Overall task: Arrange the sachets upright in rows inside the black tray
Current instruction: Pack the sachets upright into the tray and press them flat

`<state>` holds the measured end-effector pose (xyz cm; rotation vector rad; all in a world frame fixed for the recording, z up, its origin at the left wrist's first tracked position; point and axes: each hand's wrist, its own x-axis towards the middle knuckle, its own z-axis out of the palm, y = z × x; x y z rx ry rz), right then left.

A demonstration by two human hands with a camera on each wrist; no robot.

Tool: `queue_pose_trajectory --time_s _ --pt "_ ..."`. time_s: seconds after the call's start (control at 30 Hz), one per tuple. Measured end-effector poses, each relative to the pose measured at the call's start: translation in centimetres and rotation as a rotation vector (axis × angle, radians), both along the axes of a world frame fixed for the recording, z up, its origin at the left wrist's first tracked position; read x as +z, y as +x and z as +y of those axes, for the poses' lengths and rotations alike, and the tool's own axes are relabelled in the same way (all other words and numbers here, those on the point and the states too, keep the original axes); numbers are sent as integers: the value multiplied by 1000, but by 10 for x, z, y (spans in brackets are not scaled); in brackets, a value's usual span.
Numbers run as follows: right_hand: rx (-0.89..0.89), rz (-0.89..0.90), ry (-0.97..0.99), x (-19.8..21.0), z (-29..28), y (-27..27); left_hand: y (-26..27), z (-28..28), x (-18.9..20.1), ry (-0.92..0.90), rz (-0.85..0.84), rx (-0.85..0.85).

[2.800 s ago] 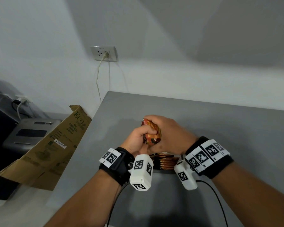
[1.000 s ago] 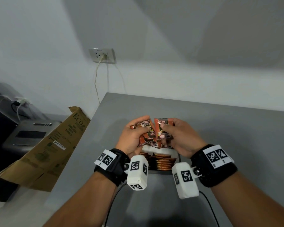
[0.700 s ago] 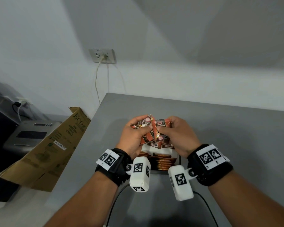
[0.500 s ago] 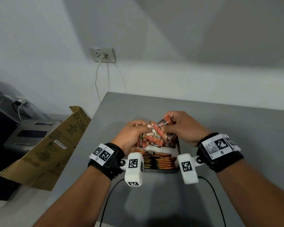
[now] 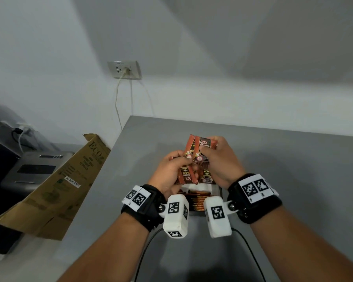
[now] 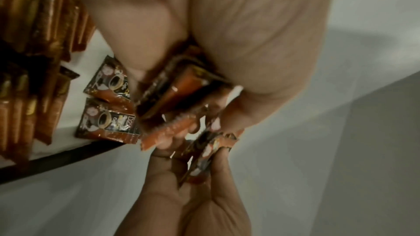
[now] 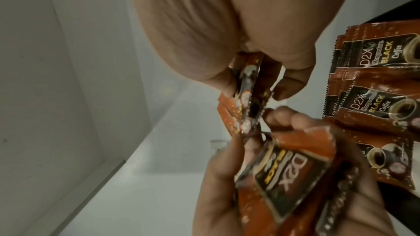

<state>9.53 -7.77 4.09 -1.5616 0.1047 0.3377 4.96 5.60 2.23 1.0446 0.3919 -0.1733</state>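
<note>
Both hands work above the black tray (image 5: 220, 193). My left hand (image 5: 180, 160) grips a small bundle of red-brown coffee sachets (image 5: 186, 177), printed side up and upside down; the right wrist view shows this bundle (image 7: 284, 168) close up. My right hand (image 5: 204, 149) pinches a couple of sachets (image 5: 200, 146) by their top, held upright just over the left hand's bundle; they show edge-on in the right wrist view (image 7: 88, 96). In the tray, sachets stand upright in rows (image 5: 198, 200) near me, and loose sachets (image 6: 106, 119) lie flat on its white floor.
The tray sits on a grey table (image 5: 293, 180) against a white wall. A flattened cardboard box (image 5: 55, 186) leans at the table's left edge, with a grey device (image 5: 35, 169) behind it. A wall socket with a cord (image 5: 124, 70) is above. Black cables (image 5: 143, 251) trail toward me.
Both hands have come up from the loose pile in the tray. The right hand now holds its sachets higher and upright; the left hand has gathered its bundle closer.
</note>
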Motion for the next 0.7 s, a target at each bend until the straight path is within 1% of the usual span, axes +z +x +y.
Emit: queue_pose_trajectory --time_s 0.07,0.1,0.17,0.27,0.4,0.47,0.53,0.6,0.63,0.7 --pt "0 32 97 3 -5 1 -2 4 0 -84 17 11" --pt "-7 67 151 6 -8 1 -2 7 0 -80 28 20" --pt "-3 143 229 7 -14 0 -1 12 0 -15 23 40" --pt "54 218 221 4 -18 -6 1 15 0 84 -38 90" --pt "174 206 160 5 -12 -19 4 8 -2 97 -92 209" --pt "190 143 72 7 -10 -19 4 6 -3 111 -88 215" --pt "199 8 -158 8 -10 -13 4 7 1 154 -67 143" --pt "284 -160 -431 14 -13 -6 3 9 6 230 -46 28" --pt "319 -219 -504 18 -13 -3 3 9 7 283 -41 -27" --pt "321 -274 -507 23 -13 2 1 8 7 352 -40 -88"
